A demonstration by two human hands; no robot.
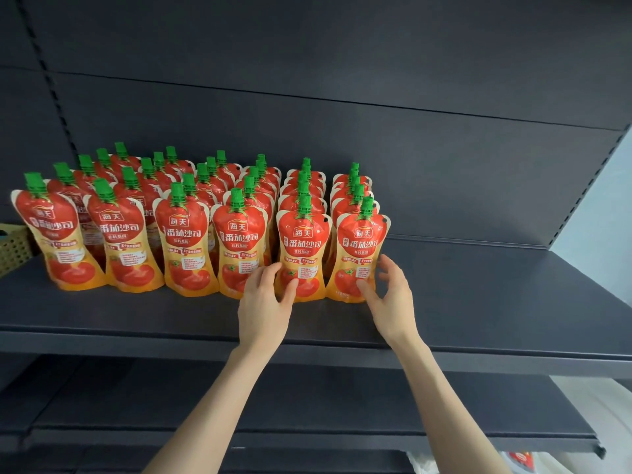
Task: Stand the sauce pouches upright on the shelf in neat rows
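Your pouches (212, 220) stood upright on the dark shelf (478, 302) in six rows running from the front edge back toward the rear panel, filling the shelf's left and middle stretch; the right end lay bare. Each pouch was red and orange with a green cap on top. The front pouches faced you, set back a little from the front edge.

Your left hand (265, 302) rested on the shelf with its thumb against the lower face of the fifth front pouch (302, 248), the fingers slipped into the gap between that pouch and the fourth front pouch (239, 244). That grip was loosely spread around the pouch's left side; you could not tell whether it truly pinched.

Your right hand (388, 295) sat at the lower right corner of the sixth front pouch (359, 254), the thumb touching its front and the fingers curled open just beside its right edge. That grip was spread, not pressed together.

A tan perforated basket (13, 248) stood at the shelf's far left edge, behind the first row. A lower shelf (307, 405) ran beneath your forearms.
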